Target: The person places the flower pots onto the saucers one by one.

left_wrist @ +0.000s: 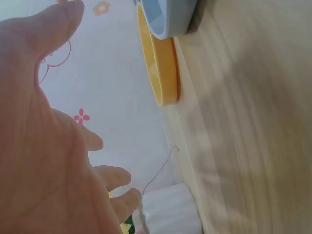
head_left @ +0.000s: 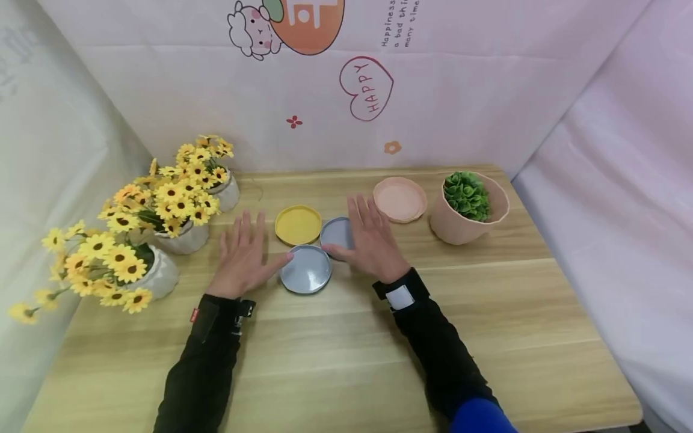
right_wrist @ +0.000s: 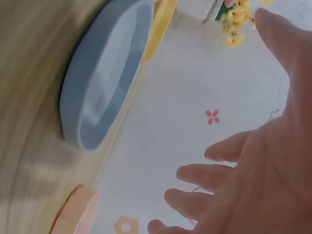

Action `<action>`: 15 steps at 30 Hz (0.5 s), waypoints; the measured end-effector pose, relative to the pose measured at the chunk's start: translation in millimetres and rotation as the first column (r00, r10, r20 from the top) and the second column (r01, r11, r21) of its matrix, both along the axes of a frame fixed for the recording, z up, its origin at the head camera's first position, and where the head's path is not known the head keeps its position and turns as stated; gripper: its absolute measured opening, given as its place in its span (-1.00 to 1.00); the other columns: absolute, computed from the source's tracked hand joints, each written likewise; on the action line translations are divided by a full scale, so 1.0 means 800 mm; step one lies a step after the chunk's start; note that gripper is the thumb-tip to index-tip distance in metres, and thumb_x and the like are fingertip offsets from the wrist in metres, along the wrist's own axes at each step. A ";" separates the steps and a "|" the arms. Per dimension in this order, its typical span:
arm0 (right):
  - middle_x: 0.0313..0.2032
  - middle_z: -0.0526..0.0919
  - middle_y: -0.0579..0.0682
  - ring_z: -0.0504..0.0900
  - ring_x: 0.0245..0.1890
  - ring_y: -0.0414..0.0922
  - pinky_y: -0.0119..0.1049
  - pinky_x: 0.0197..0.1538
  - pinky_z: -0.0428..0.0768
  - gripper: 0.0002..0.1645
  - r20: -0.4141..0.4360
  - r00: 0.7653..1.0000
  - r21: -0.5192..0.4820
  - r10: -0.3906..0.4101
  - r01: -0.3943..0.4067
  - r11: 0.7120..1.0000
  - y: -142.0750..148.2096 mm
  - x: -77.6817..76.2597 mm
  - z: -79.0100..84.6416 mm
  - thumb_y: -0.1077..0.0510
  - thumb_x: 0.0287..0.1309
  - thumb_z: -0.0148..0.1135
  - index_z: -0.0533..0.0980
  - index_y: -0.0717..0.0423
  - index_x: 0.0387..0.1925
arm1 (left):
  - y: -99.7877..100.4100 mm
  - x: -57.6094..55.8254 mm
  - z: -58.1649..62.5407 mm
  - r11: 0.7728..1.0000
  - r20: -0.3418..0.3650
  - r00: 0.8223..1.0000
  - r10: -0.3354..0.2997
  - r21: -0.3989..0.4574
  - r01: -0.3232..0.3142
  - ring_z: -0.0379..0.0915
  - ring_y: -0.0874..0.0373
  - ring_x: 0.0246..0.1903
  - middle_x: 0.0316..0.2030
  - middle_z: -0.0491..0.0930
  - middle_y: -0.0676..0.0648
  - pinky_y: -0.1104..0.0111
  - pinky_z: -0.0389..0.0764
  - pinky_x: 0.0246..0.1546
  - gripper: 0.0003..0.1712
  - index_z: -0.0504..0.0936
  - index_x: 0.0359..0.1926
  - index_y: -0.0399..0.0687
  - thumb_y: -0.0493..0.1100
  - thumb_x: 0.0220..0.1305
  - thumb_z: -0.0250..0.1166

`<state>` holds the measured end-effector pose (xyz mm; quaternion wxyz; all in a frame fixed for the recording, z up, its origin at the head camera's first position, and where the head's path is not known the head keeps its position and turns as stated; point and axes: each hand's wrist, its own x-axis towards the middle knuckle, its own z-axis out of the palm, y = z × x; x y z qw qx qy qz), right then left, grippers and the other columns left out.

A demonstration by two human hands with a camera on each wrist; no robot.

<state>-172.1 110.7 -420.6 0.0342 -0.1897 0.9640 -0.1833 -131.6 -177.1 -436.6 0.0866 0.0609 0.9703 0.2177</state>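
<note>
My left hand (head_left: 240, 261) is held palm down with its fingers spread, left of the small round dishes. In the head view its thumb overlaps the rim of the front grey-blue dish (head_left: 305, 272); touch cannot be told. My right hand (head_left: 376, 243), also spread flat, hovers over the right side of a second blue dish (head_left: 334, 231) and partly hides it. Both palms appear raised off the table in the wrist views, and neither hand holds anything. A yellow dish (head_left: 298, 225) sits behind the front one. The pink scalloped dish (head_left: 400, 198) lies beyond my right fingertips.
At the left stand three white pots of yellow flowers (head_left: 173, 201), the nearest one leaning outward. A pink pot (head_left: 457, 225) with a green plant (head_left: 467, 197) is at the right. Behind the wooden table (head_left: 325, 373) hangs a printed white cloth (head_left: 465, 102).
</note>
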 end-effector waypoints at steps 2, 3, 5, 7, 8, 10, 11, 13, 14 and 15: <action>0.70 -0.10 0.26 -0.15 0.72 0.19 0.16 0.73 -0.03 0.40 -0.027 0.999 -0.043 0.020 -0.021 0.999 -0.002 0.007 0.002 -0.54 0.27 0.23 -0.18 0.19 0.70 | -0.002 0.007 0.003 1.000 0.005 1.000 -0.004 0.007 0.004 -0.63 -0.37 0.66 0.65 -0.66 -0.30 -0.41 -0.50 0.57 0.34 -0.47 0.70 -0.07 0.55 0.39 0.09; 0.68 -0.04 0.28 -0.07 0.71 0.20 0.14 0.72 0.04 0.39 -0.041 0.999 -0.062 0.025 -0.028 0.998 -0.003 0.011 0.003 -0.53 0.27 0.24 -0.15 0.20 0.70 | -0.003 0.011 0.005 1.000 0.005 1.000 -0.005 0.010 0.005 -0.62 -0.38 0.66 0.64 -0.66 -0.29 -0.42 -0.50 0.57 0.35 -0.48 0.70 -0.06 0.56 0.39 0.09; 0.61 0.14 0.33 0.17 0.62 0.23 0.13 0.64 0.27 0.36 -0.078 0.996 -0.092 0.036 -0.043 0.995 -0.005 0.020 0.004 -0.51 0.26 0.29 -0.06 0.22 0.68 | -0.006 0.020 0.008 1.000 0.007 1.000 -0.002 0.026 0.002 -0.61 -0.39 0.66 0.65 -0.66 -0.28 -0.44 -0.47 0.56 0.35 -0.49 0.69 -0.06 0.55 0.39 0.11; 0.49 0.31 0.36 0.38 0.46 0.23 0.14 0.47 0.50 0.32 -0.108 0.993 -0.111 0.047 -0.059 0.992 -0.007 0.031 0.003 -0.48 0.23 0.34 0.05 0.26 0.64 | -0.011 0.031 0.010 0.999 0.006 1.000 0.002 0.040 -0.002 -0.59 -0.38 0.67 0.65 -0.66 -0.26 -0.45 -0.43 0.56 0.35 -0.50 0.69 -0.05 0.53 0.40 0.12; 0.42 0.39 0.36 0.48 0.36 0.22 0.12 0.35 0.61 0.29 -0.110 0.992 -0.115 0.054 -0.067 0.991 -0.008 0.036 0.003 -0.47 0.22 0.35 0.12 0.27 0.61 | -0.013 0.037 0.011 0.999 0.007 1.000 0.002 0.050 -0.002 -0.57 -0.37 0.67 0.66 -0.65 -0.24 -0.44 -0.41 0.57 0.35 -0.50 0.69 -0.05 0.53 0.41 0.12; 0.32 0.49 0.35 0.57 0.21 0.18 0.06 0.15 0.73 0.23 -0.094 0.993 -0.109 0.070 -0.080 0.991 -0.010 0.047 0.001 -0.46 0.20 0.39 0.22 0.30 0.55 | -0.020 0.050 0.011 0.998 0.009 1.000 0.000 0.065 0.000 -0.54 -0.34 0.68 0.67 -0.63 -0.22 -0.42 -0.36 0.59 0.33 -0.51 0.69 -0.06 0.50 0.43 0.12; 0.30 0.52 0.34 0.59 0.18 0.16 0.05 0.12 0.74 0.21 -0.069 0.995 -0.114 0.078 -0.086 0.990 -0.011 0.052 0.000 -0.45 0.19 0.41 0.26 0.31 0.51 | -0.024 0.056 0.012 0.997 0.008 1.000 -0.002 0.074 0.001 -0.53 -0.33 0.68 0.67 -0.62 -0.21 -0.40 -0.32 0.60 0.33 -0.51 0.68 -0.06 0.50 0.44 0.12; 0.27 0.56 0.30 0.63 0.14 0.12 0.01 0.09 0.75 0.15 -0.001 0.996 -0.123 0.094 -0.093 0.988 -0.013 0.059 -0.003 -0.41 0.17 0.45 0.33 0.32 0.45 | -0.031 0.069 0.011 0.995 0.019 1.000 -0.005 0.104 0.003 -0.48 -0.34 0.68 0.68 -0.56 -0.23 -0.38 -0.26 0.61 0.31 -0.48 0.69 -0.08 0.47 0.45 0.13; 0.27 0.58 0.28 0.64 0.15 0.10 0.00 0.10 0.76 0.12 0.025 0.995 -0.125 0.099 -0.095 0.988 -0.015 0.063 -0.005 -0.39 0.17 0.47 0.35 0.32 0.43 | -0.035 0.076 0.011 0.993 0.027 1.000 -0.002 0.120 -0.002 -0.45 -0.37 0.68 0.69 -0.51 -0.27 -0.38 -0.22 0.61 0.31 -0.45 0.70 -0.10 0.47 0.45 0.14; 0.27 0.59 0.27 0.64 0.17 0.09 -0.01 0.13 0.75 0.10 0.047 0.994 -0.132 0.103 -0.096 0.987 -0.016 0.065 -0.008 -0.36 0.15 0.50 0.37 0.32 0.41 | -0.039 0.082 0.011 0.991 0.030 1.000 0.003 0.134 -0.007 -0.41 -0.39 0.67 0.69 -0.45 -0.32 -0.39 -0.19 0.60 0.29 -0.40 0.70 -0.15 0.45 0.46 0.16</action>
